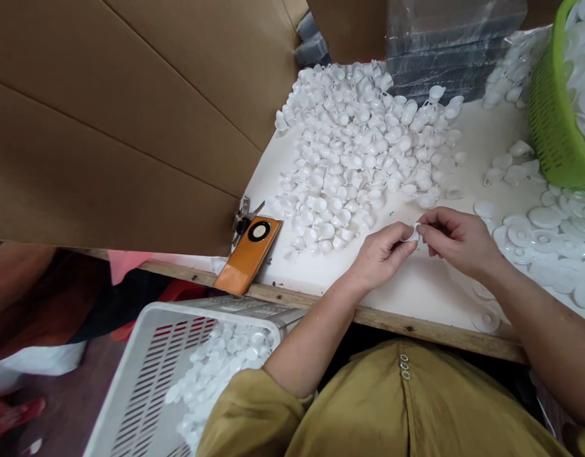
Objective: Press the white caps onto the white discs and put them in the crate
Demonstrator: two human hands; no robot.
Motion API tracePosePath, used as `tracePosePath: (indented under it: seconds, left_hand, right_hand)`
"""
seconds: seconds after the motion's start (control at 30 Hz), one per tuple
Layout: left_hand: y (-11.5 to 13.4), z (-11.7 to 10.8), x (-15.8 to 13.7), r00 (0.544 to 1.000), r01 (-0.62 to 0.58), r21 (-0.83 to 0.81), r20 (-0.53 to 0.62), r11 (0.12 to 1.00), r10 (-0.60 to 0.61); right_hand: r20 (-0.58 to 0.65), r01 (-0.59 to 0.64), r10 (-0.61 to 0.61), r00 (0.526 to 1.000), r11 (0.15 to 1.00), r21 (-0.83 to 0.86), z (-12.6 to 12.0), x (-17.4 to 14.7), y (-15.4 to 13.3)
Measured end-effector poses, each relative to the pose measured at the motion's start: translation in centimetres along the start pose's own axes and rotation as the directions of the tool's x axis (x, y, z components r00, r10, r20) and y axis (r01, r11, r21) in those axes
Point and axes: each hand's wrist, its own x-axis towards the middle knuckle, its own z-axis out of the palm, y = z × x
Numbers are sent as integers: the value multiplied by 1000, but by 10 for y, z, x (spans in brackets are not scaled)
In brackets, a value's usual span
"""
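Note:
Near the front of the white table [292, 270], a small white toy teacup [413, 235] is pinched between my two hands; the fingers cover much of it. My left hand [382, 254] is closed on its left side with thumb and forefinger. From the right, the fingertips of my right hand [457, 240] are closed on the same cup. Just beyond my hands spreads a large heap of small white cups [354, 139], many with handles. Small white saucers [535, 238] lie in a loose pile to the right of my right hand.
A cardboard sheet [131, 127] walls off the left side, with an orange phone [249, 255] and keys [243, 219] beside it. A green basket [547, 120] stands right. Plastic-wrapped stacks [445, 57] stand behind. Below the wooden edge, a grey crate [147, 355] holds white pieces.

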Motion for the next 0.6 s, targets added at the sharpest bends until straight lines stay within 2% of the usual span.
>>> tracePosePath:
  seconds: [0.1, 0.17, 0.27, 0.37, 0.47, 0.6]
  left_hand:
    - [1, 2, -1, 998, -44, 115, -32, 992, 48]
    - [2, 3, -1, 997, -30, 93, -61, 995, 36]
    - [1, 3, 0, 995, 60, -147, -72, 987, -71]
    - [0, 0, 2, 988, 126, -463, -24, 877, -154]
    - [-1, -2, 4, 985, 135, -624, -2, 770, -175]
    - [0, -3, 4, 975, 201, -690, 74, 695, -209]
  right_hand:
    - [-113, 104, -131, 985, 970, -221, 5, -1, -1]
    - [-113, 94, -123, 986, 969, -228, 5, 0, -2]
    - [3, -68, 68, 998, 996, 49, 2, 2, -1]
    - [59, -184, 174, 983, 921, 344, -3, 5, 3]
    - [21, -167, 176, 984, 883, 438, -6, 7, 6]
    - [68, -136, 118, 991, 875, 465, -5, 6, 5]
